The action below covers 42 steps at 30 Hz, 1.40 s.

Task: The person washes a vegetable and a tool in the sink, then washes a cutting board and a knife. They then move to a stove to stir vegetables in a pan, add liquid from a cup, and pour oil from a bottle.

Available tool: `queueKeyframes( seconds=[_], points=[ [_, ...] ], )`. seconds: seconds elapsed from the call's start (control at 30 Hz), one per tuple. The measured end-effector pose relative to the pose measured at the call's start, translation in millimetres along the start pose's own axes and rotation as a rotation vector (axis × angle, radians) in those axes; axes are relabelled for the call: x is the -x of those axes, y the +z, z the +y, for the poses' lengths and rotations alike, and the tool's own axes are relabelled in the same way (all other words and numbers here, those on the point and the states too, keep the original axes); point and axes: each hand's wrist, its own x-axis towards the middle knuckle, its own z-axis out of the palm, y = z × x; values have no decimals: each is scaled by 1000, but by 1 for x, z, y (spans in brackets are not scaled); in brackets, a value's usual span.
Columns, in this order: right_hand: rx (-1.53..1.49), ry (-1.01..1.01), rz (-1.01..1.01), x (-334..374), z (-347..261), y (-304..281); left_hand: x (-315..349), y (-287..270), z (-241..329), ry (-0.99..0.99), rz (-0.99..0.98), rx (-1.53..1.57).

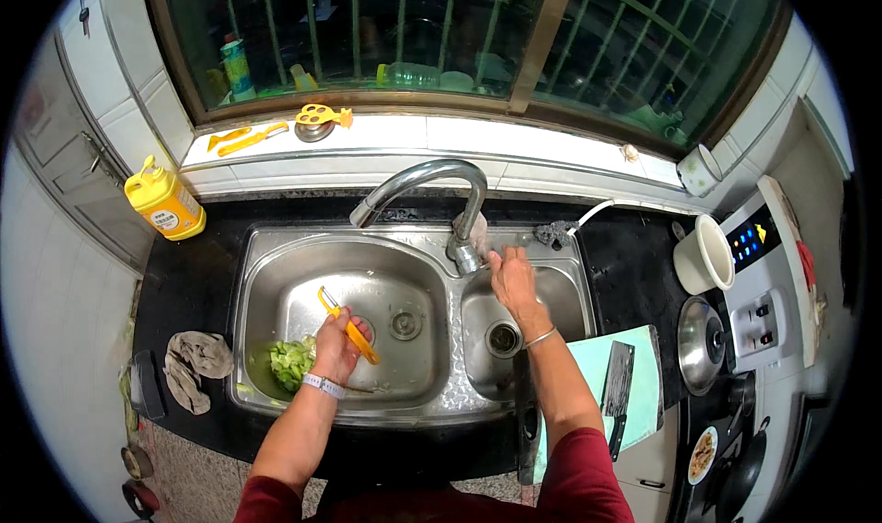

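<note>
My left hand (340, 349) is closed around a yellow peeler (361, 341), held over the large left basin of the steel sink (439, 407). The peeler's metal blade points up and away from me. Below and left of that hand, a heap of pale green peelings (292, 362) lies in the basin. Beyond the smaller right basin, my right hand (513, 279) has its fingers closed at the handle beside the base of the chrome faucet (471, 224). The handle is mostly hidden by the fingers. The spout arches over the left basin, and no water stream shows.
A cleaver (618, 376) lies on a pale green cutting board (649, 358) at the right. A grey rag (196, 362) and a yellow jug (165, 201) are at the left. More yellow tools (254, 141) rest on the sill. A pot lid (700, 344) stands near the stove.
</note>
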Motion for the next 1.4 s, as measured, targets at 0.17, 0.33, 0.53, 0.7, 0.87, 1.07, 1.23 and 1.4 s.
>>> queueKeyframes(
  seconds=[0.17,0.33,0.53,0.7,0.87,1.07,1.23,1.4],
  points=[
    [49,-63,-12,17,14,8,-15,4,-3,-2,16,42],
    [51,-333,223,21,-42,15,-34,11,-4,-9,28,61],
    [-1220,50,-573,-4,-173,71,-49,11,3,-23,77,129],
    [-1364,197,-572,-20,-227,72,-54,4,11,41,-82,209],
    [-411,-235,-170,7,-181,107,-78,18,6,57,-234,386],
    [-272,-38,-381,38,-179,88,-76,53,13,158,-337,199],
    [-522,113,-452,37,-171,74,-92,73,42,150,-335,201],
    [-651,125,-518,20,-161,77,-86,98,47,301,-282,56]
  ],
)
